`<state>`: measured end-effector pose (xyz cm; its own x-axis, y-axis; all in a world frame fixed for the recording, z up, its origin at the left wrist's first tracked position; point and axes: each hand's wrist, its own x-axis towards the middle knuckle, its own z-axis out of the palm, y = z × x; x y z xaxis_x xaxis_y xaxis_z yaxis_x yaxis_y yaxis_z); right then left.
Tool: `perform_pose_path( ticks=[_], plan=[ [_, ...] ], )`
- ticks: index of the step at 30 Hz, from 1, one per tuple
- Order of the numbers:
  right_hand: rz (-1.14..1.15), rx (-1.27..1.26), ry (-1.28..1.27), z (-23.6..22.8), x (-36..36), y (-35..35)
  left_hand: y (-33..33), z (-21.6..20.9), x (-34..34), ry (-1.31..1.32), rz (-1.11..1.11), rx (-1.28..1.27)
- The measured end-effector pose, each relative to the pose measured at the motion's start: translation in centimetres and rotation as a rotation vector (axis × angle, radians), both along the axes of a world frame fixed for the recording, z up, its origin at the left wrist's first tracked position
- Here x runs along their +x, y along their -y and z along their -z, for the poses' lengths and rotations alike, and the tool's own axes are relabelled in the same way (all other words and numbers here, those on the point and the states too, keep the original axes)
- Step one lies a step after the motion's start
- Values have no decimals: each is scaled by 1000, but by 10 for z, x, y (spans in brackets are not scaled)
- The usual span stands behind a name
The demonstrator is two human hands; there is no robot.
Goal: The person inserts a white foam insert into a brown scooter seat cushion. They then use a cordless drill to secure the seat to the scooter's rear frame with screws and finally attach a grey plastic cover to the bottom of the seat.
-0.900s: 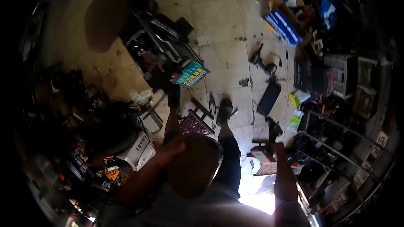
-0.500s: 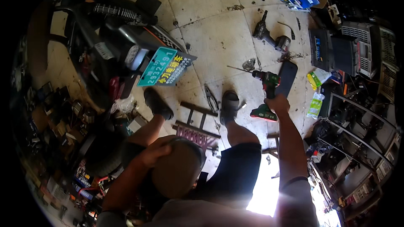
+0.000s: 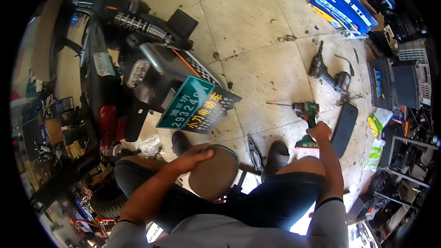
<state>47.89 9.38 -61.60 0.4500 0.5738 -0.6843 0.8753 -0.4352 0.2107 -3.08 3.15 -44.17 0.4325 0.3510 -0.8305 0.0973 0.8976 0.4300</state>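
My left hand (image 3: 195, 156) grips the edge of a rounded brown pad (image 3: 213, 172) with a dark rim, held above my lap between my knees. Its underside is hidden. On the right, my right hand (image 3: 320, 131) is closed at the handle of a green and black cordless drill (image 3: 305, 108). A long thin bit in the drill points left. The drill is low over the floor or resting on it; I cannot tell which. Just right of that hand lies a long dark pad (image 3: 344, 131).
A scooter (image 3: 151, 71) with a green plate (image 3: 186, 103) stands at the left. Another power tool (image 3: 327, 71) lies beyond the drill. Pliers (image 3: 255, 153) lie near my right foot. A blue box (image 3: 342, 7) and dark batteries (image 3: 392, 82) line the right side.
The view has shifted, so the floor things appear lower and further right. The drill has moved left off the long dark pad, and the brown pad now sits further forward.
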Motion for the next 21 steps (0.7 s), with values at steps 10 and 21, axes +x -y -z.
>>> perform_pose_path(
  ticks=[10, 21],
  plan=[
    [14, 178, -26, 42, 25, 49, 7, 2, 34, -71, 57, 109],
    [-113, 709, -1027, -241, -45, -24, 3, -24, 86, 136, -434, 275]
  ],
)
